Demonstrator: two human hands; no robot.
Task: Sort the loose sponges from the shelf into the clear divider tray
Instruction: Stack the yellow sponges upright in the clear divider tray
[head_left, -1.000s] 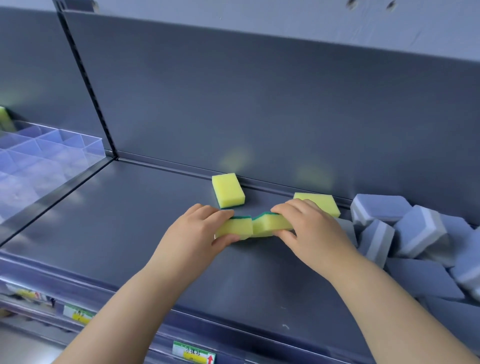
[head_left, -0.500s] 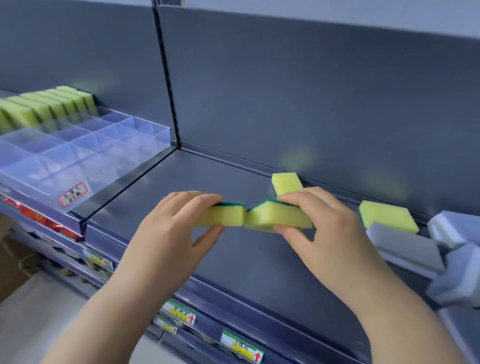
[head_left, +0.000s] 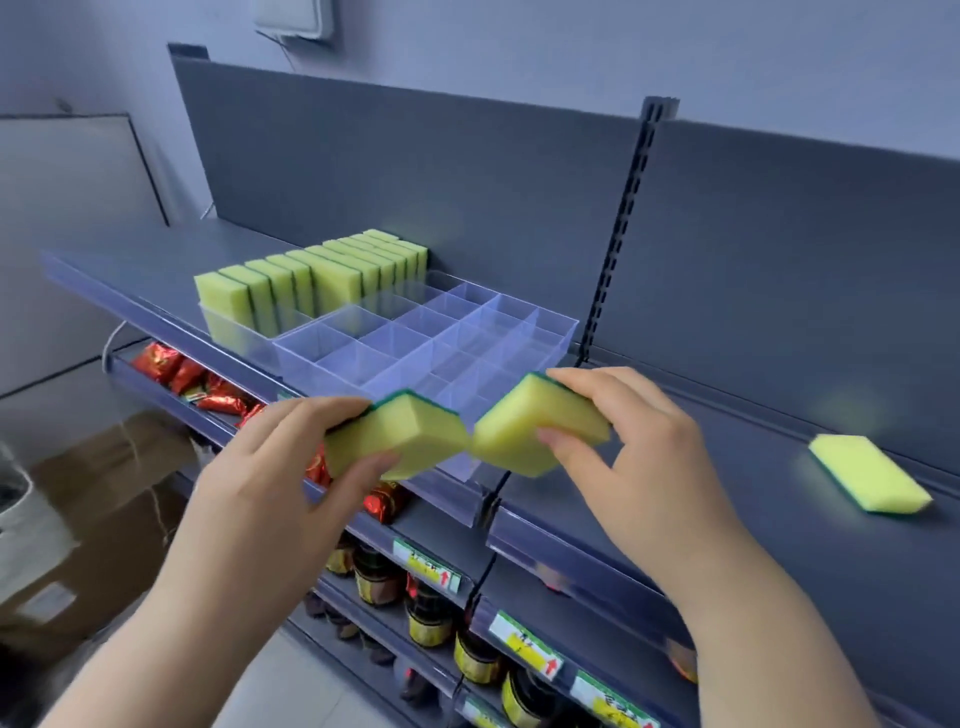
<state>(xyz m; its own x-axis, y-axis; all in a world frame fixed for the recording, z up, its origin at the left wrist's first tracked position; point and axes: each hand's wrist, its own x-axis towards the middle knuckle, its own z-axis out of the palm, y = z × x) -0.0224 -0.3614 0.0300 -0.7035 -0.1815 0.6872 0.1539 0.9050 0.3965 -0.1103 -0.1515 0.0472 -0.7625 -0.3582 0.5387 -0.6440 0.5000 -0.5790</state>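
Observation:
My left hand (head_left: 280, 483) grips a yellow sponge with a green backing (head_left: 410, 436) in the air, just in front of the clear divider tray (head_left: 556, 332). My right hand (head_left: 634, 452) grips a second yellow-green sponge (head_left: 524, 431), and the two sponges touch corner to corner. The tray sits on the dark shelf (head_left: 675, 488). Its left column holds a row of several yellow sponges (head_left: 311, 275) standing on edge. The other compartments show nothing inside. One loose yellow sponge (head_left: 867, 473) lies flat on the shelf to the right.
An upright slotted post (head_left: 623, 228) divides the shelf's back panel. Lower shelves hold red foil packets (head_left: 182, 374) and dark jars (head_left: 426, 618) behind price labels. Brown cardboard (head_left: 104, 499) lies on the floor at the lower left.
Both hands lifted their sponges off the shelf and carried them left toward the tray. My view swung left, so the tray and its sponge row came into sight and the grey sponges dropped out.

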